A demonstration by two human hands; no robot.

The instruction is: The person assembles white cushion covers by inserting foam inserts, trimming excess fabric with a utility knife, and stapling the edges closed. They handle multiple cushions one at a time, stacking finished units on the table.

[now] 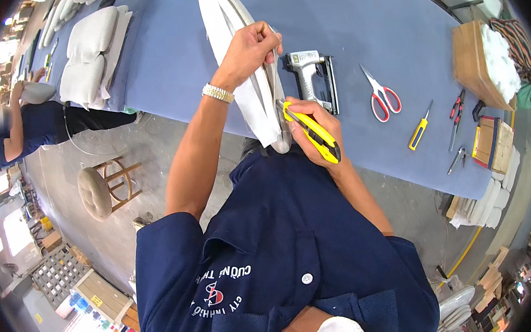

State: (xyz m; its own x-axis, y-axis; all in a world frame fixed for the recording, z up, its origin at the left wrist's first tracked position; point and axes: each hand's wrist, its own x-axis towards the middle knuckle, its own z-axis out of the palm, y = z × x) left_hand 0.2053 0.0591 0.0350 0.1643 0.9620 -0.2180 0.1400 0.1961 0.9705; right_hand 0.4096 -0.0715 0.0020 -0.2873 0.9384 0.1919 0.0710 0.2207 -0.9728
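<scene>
Cutting looks partly done: the left hand (247,52) pinches the pale cloth piece (251,98), which pokes past the table (169,55); the right hand (325,116) squeezes a yellow knife (318,135). Loose cloth seems uncut.

Long, narrow, pale padded piece with loose white fabric flaps (250,108): lengthwise across the near edge of the blue tabletop (386,38), lower end overhanging. Yellow-and-black plastic-handled utility knife (314,136): slanted, nose at the piece's right side; blade contact unclear.
</scene>
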